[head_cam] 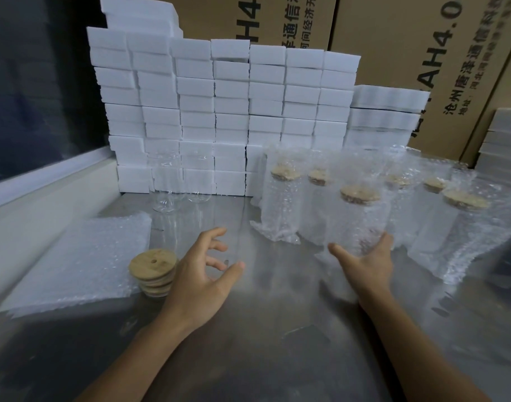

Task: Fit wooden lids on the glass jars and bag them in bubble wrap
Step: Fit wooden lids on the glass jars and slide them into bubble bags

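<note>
6 bagged jars (357,219), 2 bare jars (165,181)

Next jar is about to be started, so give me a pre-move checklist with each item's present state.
1. Left hand free: ok, fingers spread, holding nothing.
2. Right hand clear of the bagged jar: not ok, its fingers rest against the bubble wrap at the base.
3. Wooden lids in supply: ok, a short stack stands beside the left hand.
4. Bubble wrap bags in supply: ok, a flat pile lies at left.
5. Empty glass jars available: ok, unlidded ones stand before the white foam blocks.
6. Jars free of cracks: cannot tell, image blurred.
</note>
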### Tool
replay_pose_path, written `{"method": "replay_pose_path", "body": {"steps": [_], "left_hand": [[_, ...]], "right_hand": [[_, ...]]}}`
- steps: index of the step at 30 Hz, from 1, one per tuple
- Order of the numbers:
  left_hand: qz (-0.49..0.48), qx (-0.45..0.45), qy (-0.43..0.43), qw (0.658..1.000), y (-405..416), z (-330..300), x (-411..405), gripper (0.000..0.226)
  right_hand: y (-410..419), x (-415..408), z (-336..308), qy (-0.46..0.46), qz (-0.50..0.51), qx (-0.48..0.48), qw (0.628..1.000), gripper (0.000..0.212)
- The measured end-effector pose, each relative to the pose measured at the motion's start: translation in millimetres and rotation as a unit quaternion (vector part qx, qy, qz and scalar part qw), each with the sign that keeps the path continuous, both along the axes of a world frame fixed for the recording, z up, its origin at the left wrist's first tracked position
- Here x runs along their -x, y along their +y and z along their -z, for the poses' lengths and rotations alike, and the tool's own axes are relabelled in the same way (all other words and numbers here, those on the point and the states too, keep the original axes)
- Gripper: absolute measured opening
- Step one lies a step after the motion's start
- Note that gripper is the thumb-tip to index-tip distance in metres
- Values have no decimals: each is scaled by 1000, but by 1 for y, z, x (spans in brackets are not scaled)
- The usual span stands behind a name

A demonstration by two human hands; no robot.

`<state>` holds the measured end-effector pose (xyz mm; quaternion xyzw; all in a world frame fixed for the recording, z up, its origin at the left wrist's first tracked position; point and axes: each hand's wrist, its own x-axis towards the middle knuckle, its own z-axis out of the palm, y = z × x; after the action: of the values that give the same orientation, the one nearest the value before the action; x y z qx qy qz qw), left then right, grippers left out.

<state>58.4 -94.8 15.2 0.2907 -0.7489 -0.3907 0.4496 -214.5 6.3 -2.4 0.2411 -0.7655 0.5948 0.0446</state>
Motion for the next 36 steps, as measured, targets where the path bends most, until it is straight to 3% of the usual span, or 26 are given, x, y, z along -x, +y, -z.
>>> {"method": "replay_pose_path", "body": {"steps": [7, 26, 32, 36], "left_hand": [[-12, 13, -5, 1000, -3, 5, 2, 53], [-32, 28, -21, 999, -2, 7, 4, 53], [-35, 44, -39, 998, 3, 10, 8, 51], [-28, 58, -69, 996, 4, 13, 10, 49]], "right_hand": [[19, 34, -8, -10, 123, -67, 990, 96], [32, 36, -15, -36, 162, -26, 986, 88], [31, 19, -14, -54, 177, 0, 983, 95], [26, -1, -14, -35, 206, 24, 978, 85]]}}
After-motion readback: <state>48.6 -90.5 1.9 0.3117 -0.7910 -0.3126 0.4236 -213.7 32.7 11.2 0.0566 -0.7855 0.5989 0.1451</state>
